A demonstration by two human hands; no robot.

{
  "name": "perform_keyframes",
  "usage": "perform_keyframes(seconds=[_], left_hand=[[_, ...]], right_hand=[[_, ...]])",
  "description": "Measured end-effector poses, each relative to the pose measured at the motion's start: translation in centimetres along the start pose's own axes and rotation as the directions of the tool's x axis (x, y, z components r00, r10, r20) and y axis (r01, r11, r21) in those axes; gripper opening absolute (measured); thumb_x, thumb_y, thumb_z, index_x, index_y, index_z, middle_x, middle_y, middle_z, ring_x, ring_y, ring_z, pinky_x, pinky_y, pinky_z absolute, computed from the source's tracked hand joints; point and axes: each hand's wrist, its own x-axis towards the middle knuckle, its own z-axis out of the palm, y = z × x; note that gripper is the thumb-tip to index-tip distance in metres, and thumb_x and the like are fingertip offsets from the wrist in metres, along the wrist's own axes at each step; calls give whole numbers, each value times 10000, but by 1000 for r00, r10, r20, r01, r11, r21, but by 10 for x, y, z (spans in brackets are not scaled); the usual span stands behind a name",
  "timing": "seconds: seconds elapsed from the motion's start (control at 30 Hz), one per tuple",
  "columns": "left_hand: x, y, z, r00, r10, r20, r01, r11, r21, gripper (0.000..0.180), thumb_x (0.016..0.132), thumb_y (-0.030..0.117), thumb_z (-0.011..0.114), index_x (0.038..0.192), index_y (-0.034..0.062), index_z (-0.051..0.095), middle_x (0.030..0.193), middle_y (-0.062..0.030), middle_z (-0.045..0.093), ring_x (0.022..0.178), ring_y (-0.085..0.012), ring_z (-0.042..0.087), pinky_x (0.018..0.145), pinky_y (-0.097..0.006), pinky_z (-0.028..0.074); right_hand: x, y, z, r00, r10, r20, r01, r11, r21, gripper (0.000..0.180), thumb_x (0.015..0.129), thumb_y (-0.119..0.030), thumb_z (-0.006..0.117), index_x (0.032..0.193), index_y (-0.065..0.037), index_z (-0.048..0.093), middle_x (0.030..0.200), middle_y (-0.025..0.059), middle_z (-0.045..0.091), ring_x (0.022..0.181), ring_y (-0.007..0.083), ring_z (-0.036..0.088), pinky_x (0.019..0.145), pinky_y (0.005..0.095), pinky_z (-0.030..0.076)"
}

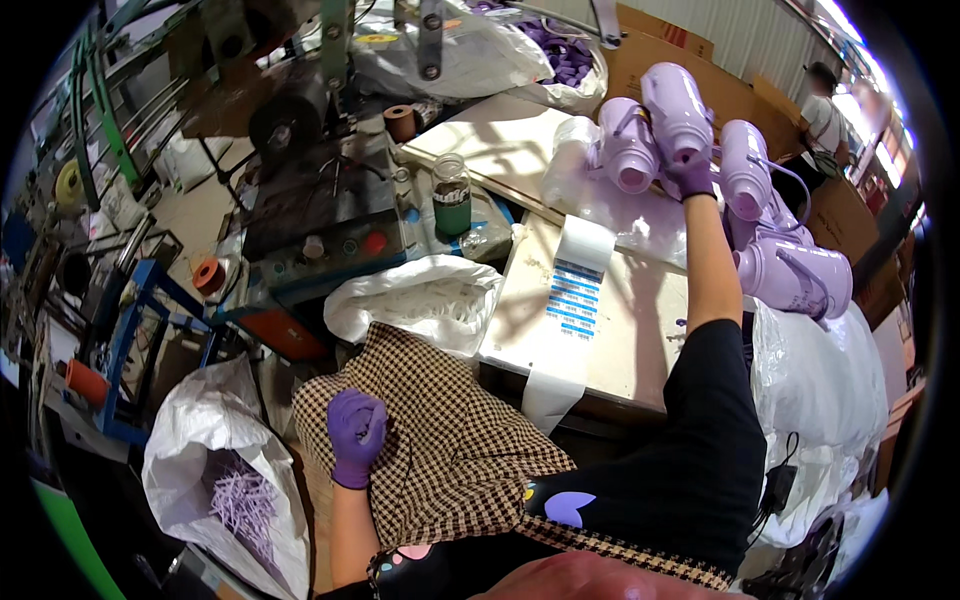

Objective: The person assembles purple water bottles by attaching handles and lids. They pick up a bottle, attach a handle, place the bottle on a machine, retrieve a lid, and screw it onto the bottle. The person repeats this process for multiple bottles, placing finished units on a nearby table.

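At least five lilac flasks (676, 100) cluster around the table's (640, 320) far right. The right hand's (690, 176) fingers curl against one, grip unclear; the left hand (357, 428) is fisted, contents unclear.

From my remote station I can read no words or numbers clearly. I see rows of small blue-and-white labels with tiny dark print on the long white paper strip (575, 297) lying across the pale, flat surface (632, 345), white lettering on the clear glass jar with a green lower part (452, 212), and faint dark marks on the lilac, rounded jug lying at far right (785, 272).
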Motion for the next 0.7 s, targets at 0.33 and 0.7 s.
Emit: perform_keyframes(seconds=[0.33,0.7], left_hand=[[-19,-13,-7,975,-170,-146,164,985,-48,45,855,68,721,840,48,759,873,-108,724,881,-292,690,882,-424,531],[-333,43,-186,3,-771,-637,841,346,-415,296,1052,248,564,1236,27,636,1049,-39,676,911,-109,629,849,-292,526]], right_hand=[[-201,35,97,925,141,353,-339,725,599,331,1041,-206,522,1300,-32,631,1188,157,694,1132,271,647,1010,415,533],[-526,160,263,261,482,836,-957,239,161,239,1013,-180,621,1212,-48,611,1057,64,549,927,194,500,817,326,499]])
